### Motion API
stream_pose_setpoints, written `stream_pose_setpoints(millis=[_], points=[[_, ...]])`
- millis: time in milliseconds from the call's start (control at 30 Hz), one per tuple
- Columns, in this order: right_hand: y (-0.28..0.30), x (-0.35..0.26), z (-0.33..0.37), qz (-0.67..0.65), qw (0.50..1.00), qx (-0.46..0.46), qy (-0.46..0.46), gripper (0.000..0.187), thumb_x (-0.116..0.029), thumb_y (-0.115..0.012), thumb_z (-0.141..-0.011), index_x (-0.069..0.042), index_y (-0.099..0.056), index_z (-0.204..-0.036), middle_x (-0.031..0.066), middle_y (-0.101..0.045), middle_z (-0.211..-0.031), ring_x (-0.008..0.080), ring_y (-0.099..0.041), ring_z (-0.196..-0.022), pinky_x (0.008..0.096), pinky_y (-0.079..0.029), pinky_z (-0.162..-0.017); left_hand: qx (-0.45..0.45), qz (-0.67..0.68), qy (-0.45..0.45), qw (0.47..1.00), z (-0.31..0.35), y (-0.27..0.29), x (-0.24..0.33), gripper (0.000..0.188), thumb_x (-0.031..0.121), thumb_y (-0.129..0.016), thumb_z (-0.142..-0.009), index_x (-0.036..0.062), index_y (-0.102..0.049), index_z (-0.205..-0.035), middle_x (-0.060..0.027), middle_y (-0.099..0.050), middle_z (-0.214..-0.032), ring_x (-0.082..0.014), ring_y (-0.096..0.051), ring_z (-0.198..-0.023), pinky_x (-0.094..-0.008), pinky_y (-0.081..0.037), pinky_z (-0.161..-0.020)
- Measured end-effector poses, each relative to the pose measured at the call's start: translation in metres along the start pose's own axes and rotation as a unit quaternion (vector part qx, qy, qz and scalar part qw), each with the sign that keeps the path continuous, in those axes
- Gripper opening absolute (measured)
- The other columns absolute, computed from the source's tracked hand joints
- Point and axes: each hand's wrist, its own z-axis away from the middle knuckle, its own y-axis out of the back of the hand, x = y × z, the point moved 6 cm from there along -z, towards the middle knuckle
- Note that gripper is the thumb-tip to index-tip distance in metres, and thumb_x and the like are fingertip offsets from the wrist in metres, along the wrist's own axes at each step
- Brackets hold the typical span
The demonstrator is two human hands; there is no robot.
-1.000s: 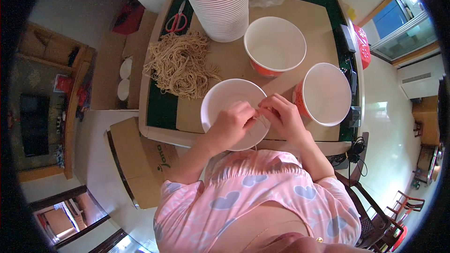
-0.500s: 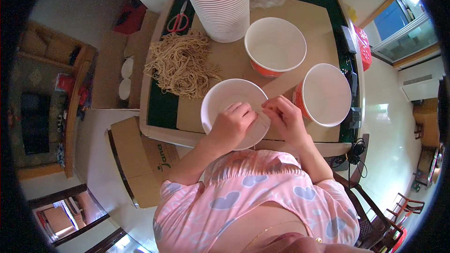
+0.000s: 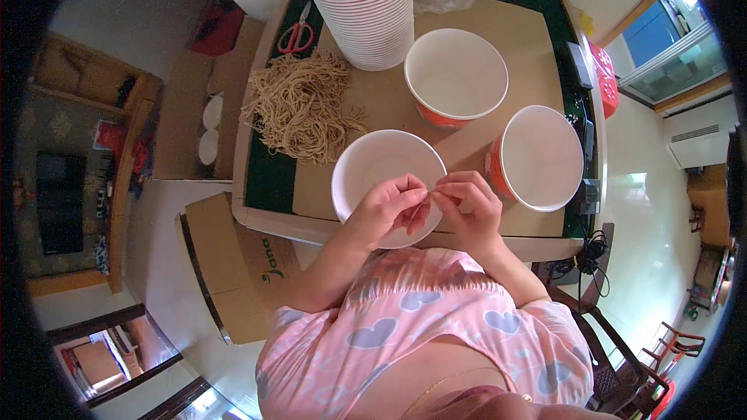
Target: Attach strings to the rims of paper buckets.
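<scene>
Where the view looks straight down, a table (image 3: 545, 39) with a dark green edge and a tan cardboard sheet laid over its top fills the upper middle of the picture. On its far edge stands a tall stack of paper bowls (image 3: 359, 8), white-rimmed with orange walls. Left of the stack lies a loose heap of thin tan noodles (image 3: 302, 105), spread partly over the cardboard and partly over the green edge. Three single bowls, white inside and orange outside, stand open and empty: a far bowl (image 3: 456, 74) just right of the stack, a right bowl (image 3: 538, 157) near the table's right side, and a near bowl (image 3: 373, 167) at the front edge, close to the person's body. A brown cardboard box (image 3: 233, 264) sits on the floor below the table's left corner. Red-handled scissors (image 3: 296, 31) lie on the green edge beyond the noodles. The left hand (image 3: 383, 210) and the right hand (image 3: 467, 206) meet over the near rim of the near bowl, their fingertips touching. Both hands are curled, thumbs and forefingers pinched together on a small tan piece (image 3: 426, 201) held between them; it is too small to identify. The piece sits above the right part of the near bowl's rim, well apart from the noodle heap.
</scene>
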Motion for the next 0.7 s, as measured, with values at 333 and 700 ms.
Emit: stream_pose_setpoints(millis=[333, 700], points=[[-0.003, -0.005, 0.002, 0.07, 0.994, -0.016, 0.08, 0.023, 0.004, -0.071, -0.074, 0.0, -0.07, -0.097, 0.0147, -0.066, -0.095, 0.0244, -0.066, -0.084, 0.0311, -0.055, -0.068, 0.083, -0.081, -0.046, 0.992, 0.0, 0.013, 0.002, 0.012, 0.014, -0.056, -0.095, 0.0029, -0.06, -0.098, 0.0021, -0.057, -0.075, -0.0016, -0.045, -0.055, -0.0166, -0.035, -0.048], [-0.008, 0.007, -0.004, -0.011, 0.998, -0.05, -0.038, 0.016, 0.0, -0.071, -0.079, -0.003, -0.064, -0.093, 0.009, -0.062, -0.094, 0.0142, -0.06, -0.068, 0.0246, -0.049, -0.054, 0.156, -0.339, -0.212, 0.904, 0.013, 0.006, 0.017, 0.006, 0.005, -0.062, -0.089, 0.001, -0.064, -0.094, 0.0012, -0.062, -0.08, -0.001, -0.05, -0.063, -0.017, -0.04, -0.056]])
